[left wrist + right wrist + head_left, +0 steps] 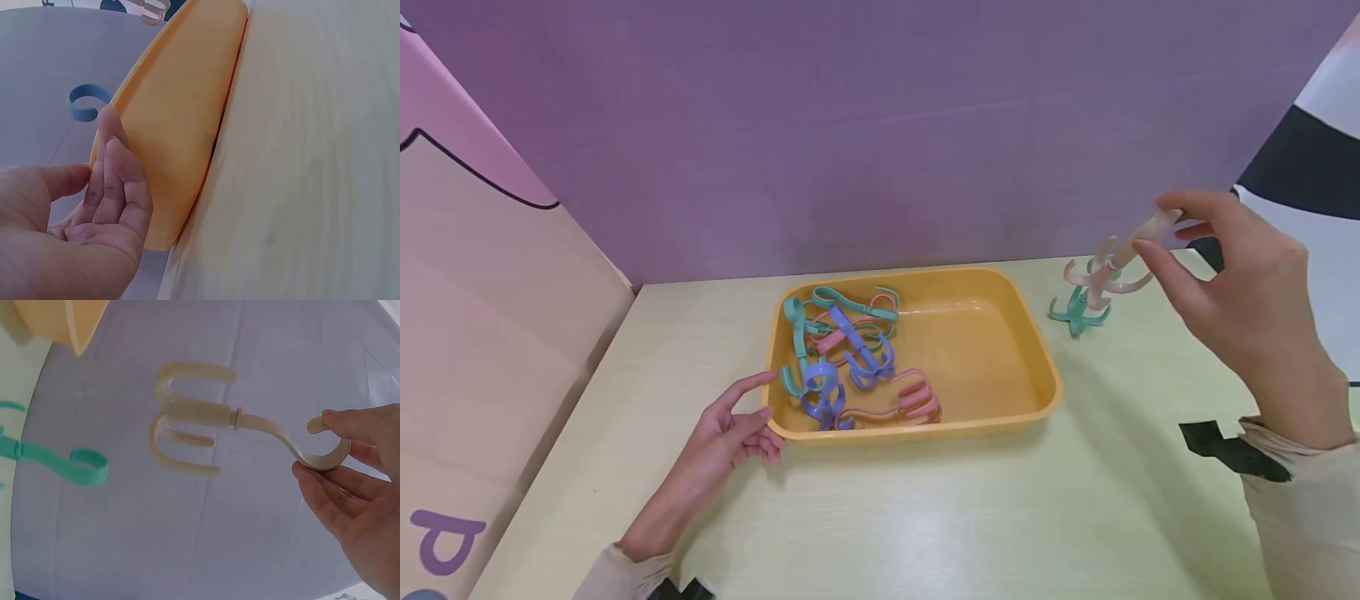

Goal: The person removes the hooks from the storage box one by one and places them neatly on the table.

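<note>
My right hand [1255,292] pinches a cream-coloured multi-prong hook [194,412] by its curved end, holding it up off the table with its prongs pointing down in the head view. Beneath and behind it, a green multi-prong hook [1078,315] stands on the table, partly hidden. At the near left corner of a yellow tray [1000,421], my left hand [718,442] grips the rim between thumb and fingers. Inside the tray's left half lies a heap of hooks: green ones [797,325], purple ones [853,337] and pink ones [917,398], some overlapping.
The pale wooden table [925,517] meets a purple backdrop [850,150] behind the tray. Printed panels stand at the left [482,333] and right [1315,250]. Black tape [1232,450] sticks out from my right sleeve.
</note>
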`<control>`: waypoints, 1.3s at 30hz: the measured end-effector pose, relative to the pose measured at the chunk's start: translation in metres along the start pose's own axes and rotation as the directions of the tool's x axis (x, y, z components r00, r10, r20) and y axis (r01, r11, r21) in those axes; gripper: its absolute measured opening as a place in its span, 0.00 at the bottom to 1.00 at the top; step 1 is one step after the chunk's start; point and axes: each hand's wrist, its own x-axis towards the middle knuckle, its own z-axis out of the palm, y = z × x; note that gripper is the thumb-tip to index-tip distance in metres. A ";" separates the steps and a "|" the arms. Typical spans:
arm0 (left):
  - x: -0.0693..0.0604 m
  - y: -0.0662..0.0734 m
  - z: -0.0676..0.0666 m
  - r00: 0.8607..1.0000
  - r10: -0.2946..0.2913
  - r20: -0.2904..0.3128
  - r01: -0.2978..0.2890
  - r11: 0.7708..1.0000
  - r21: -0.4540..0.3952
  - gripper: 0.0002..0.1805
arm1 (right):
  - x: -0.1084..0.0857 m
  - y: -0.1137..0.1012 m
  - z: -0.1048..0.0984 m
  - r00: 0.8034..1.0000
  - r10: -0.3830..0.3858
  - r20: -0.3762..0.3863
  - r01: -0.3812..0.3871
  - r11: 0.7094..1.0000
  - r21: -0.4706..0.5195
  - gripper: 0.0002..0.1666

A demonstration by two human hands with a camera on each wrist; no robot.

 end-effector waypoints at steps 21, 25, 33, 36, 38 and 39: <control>-0.002 -0.002 -0.002 1.000 0.017 0.010 -0.017 1.000 -0.003 0.28 | 0.000 0.046 -0.012 0.965 0.258 0.049 -0.253 0.963 -0.098 0.25; -0.002 -0.002 -0.001 1.000 0.014 0.015 -0.014 1.000 -0.008 0.28 | -0.003 0.059 -0.007 0.937 0.324 0.127 -0.306 0.941 -0.148 0.24; -0.001 -0.001 0.000 1.000 0.011 0.014 -0.011 1.000 -0.008 0.28 | -0.009 0.084 0.010 0.894 0.382 0.236 -0.329 0.915 -0.234 0.24; -0.001 0.000 0.001 1.000 0.014 0.015 -0.014 1.000 -0.009 0.29 | -0.012 0.092 0.017 0.875 0.403 0.269 -0.336 0.904 -0.264 0.24; -0.002 0.000 0.001 1.000 0.013 0.013 -0.013 1.000 -0.009 0.28 | -0.014 0.097 0.022 0.866 0.416 0.279 -0.343 0.898 -0.276 0.24; -0.002 0.000 0.001 1.000 0.014 0.011 -0.014 1.000 -0.012 0.28 | -0.015 0.100 0.024 0.863 0.421 0.280 -0.347 0.896 -0.278 0.24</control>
